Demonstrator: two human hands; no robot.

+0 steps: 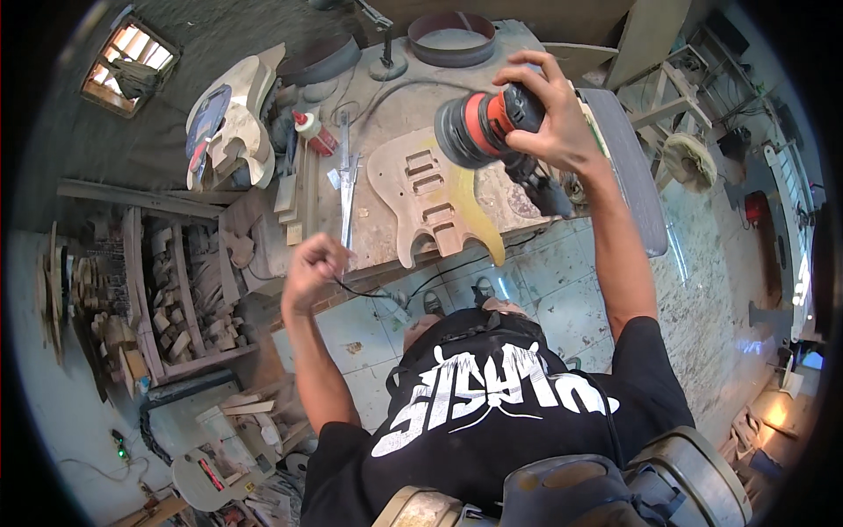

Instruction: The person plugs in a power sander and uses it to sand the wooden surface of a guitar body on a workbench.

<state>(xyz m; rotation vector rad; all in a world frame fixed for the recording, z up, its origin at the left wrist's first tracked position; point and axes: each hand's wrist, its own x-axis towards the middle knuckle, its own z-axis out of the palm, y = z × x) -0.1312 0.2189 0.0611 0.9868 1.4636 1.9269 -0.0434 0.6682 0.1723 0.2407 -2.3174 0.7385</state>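
My right hand (549, 119) grips a red-and-black sander (479, 123), held tilted over the upper right of the workbench. Below and left of it, a wooden guitar body (411, 198) with several routed cavities and a yellow-stained right side lies flat. My left hand (320, 263) is closed at the bench's front left, with a black cord (356, 290) running from its fingers. A metal straightedge (348, 206) lies just above that hand, near a red-and-white glue bottle (316, 132) and wood strips (290, 202).
The workbench (369, 97) also carries stacked guitar-shaped pieces (228, 123), a lamp stand (386, 66) and a round band (450, 44). A padded grey slab (641, 184) lines its right end. Shelves of offcuts (189, 299) stand left; wooden frames (667, 97) are at right.
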